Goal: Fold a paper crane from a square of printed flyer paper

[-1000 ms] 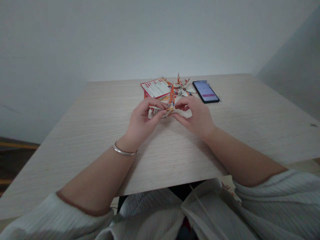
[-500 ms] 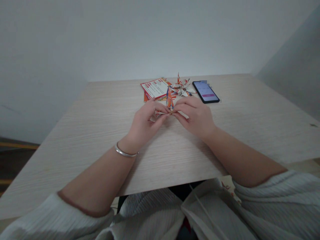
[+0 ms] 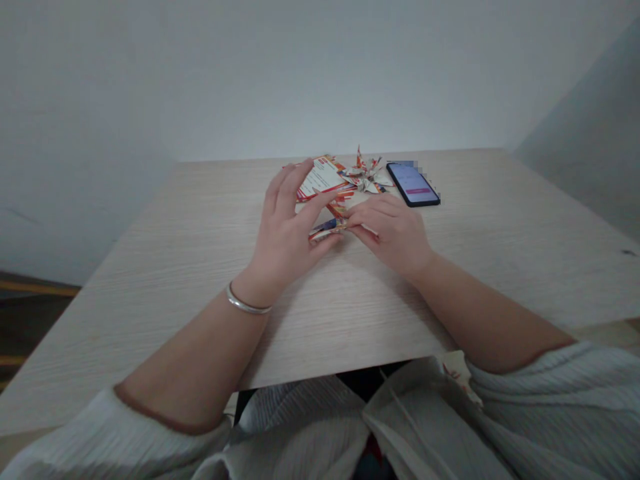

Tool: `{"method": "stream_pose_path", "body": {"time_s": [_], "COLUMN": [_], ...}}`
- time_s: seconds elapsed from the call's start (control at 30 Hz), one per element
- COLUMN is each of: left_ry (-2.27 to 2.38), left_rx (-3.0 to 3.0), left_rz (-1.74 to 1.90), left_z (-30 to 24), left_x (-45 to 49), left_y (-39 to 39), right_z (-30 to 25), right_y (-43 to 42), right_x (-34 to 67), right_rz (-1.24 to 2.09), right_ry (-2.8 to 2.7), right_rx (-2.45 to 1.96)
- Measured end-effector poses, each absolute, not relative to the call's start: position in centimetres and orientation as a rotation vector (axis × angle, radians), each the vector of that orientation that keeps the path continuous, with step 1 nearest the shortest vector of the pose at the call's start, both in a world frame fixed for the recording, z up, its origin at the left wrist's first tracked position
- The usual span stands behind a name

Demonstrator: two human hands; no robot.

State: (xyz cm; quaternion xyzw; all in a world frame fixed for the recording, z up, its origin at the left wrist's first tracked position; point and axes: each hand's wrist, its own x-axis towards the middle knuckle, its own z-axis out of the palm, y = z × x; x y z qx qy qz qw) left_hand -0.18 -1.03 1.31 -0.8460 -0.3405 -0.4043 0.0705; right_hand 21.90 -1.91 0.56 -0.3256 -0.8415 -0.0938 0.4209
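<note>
Between my hands is a small folded paper piece (image 3: 327, 225), printed in orange, white and dark blue. My right hand (image 3: 393, 227) pinches its right end between thumb and fingers. On the left, my left hand (image 3: 290, 223) is open, thumb and fingers spread around the paper's left side; whether a fingertip touches it I cannot tell. A silver bangle (image 3: 245, 303) circles my left wrist. Part of the folded paper is hidden behind my right fingers.
Behind my left fingers lies a stack of printed paper sheets (image 3: 325, 177). To its right sit spiky folded paper pieces (image 3: 369, 175). A black phone (image 3: 413, 184) with its screen lit lies right of them on the pale wooden table (image 3: 200, 220), which meets a wall at the back.
My left hand has let go of the folded paper, with its fingers lifted and spread. The upright orange flap has tipped down. My right hand stays in place, still pinching.
</note>
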Motion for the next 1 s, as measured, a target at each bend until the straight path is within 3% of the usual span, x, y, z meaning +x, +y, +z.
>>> {"method": "stream_pose_path", "body": {"time_s": [0.17, 0.57, 1.0], "left_ry": [-1.034, -1.133, -1.043], "left_rx": [-2.644, -2.604, -2.608], "left_rz": [-1.151, -1.513, -1.604], "left_z": [1.2, 0.6, 0.4], "left_x": [-0.2, -0.2, 0.0], "left_y": [-1.1, -0.6, -0.4], "right_z": [0.3, -0.3, -0.5], "right_y": [-1.6, -1.6, -0.8], "right_x": [21.9, 21.8, 22.2], "right_rz": [-0.086, 0.051, -0.011], "right_ry": [-2.091, -1.879, -1.890], "right_rx": [-0.839, -0.956, -0.814]}}
